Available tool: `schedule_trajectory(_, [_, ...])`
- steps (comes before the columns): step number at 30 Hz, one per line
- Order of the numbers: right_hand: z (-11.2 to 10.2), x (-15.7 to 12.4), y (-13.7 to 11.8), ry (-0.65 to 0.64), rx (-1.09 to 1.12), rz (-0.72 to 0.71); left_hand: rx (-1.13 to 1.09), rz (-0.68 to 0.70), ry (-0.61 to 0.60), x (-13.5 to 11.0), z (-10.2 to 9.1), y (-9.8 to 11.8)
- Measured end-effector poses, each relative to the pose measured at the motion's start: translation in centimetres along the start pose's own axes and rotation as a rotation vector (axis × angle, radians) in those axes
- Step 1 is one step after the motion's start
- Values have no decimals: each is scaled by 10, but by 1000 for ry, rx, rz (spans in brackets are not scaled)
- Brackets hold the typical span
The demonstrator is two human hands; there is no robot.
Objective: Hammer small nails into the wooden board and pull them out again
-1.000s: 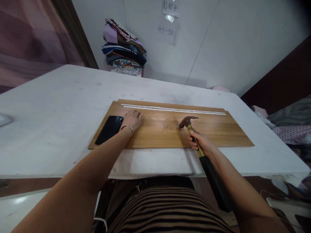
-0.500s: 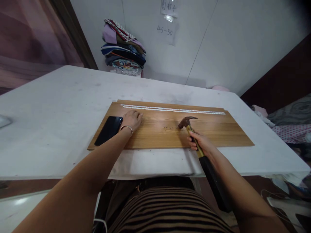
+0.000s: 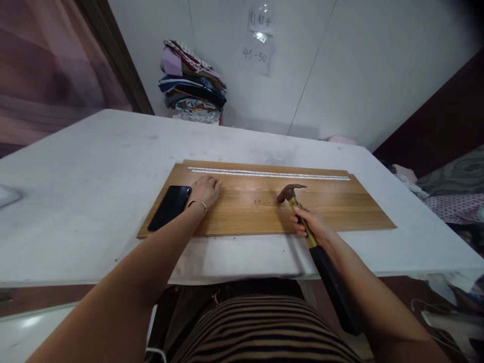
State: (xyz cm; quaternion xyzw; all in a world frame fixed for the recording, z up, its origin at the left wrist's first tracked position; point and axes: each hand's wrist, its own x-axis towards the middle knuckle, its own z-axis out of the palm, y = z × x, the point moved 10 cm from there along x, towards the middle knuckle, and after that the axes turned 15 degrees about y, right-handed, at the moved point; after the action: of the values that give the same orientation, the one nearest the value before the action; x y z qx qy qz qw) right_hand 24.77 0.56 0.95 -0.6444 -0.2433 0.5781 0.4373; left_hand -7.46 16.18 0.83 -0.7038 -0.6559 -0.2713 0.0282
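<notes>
My right hand (image 3: 310,223) is wrapped round the shaft of a claw hammer (image 3: 290,193), partway up towards its rusty head. The hammer's black grip runs back under my forearm. Its head is over the wooden board (image 3: 242,216), at the right end of a short row of small dark nails (image 3: 260,202). My left hand (image 3: 206,190) lies flat on the board, fingers stretched out, holding nothing. Just left of that hand, a black phone (image 3: 169,207) rests on the board. Two white measuring strips (image 3: 264,174) run along the board's far side.
The board lies on a white-covered table (image 3: 94,201). A stack of folded cloth (image 3: 192,83) stands at the back against the wall, below and left of handwritten paper notes (image 3: 257,58). A white object (image 3: 8,195) is at the left table edge.
The view has tilted slightly, so the table and wall sit a little lower in the picture. Both hands and the hammer keep almost the same places over the board.
</notes>
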Motion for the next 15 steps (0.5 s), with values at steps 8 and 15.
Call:
schedule_trajectory(8, [0, -1, 1, 26, -7, 17, 1, 7, 1, 1, 3, -2])
schedule_trajectory(15, [0, -1, 2, 20, 9, 23, 7, 16, 3, 1, 3, -3])
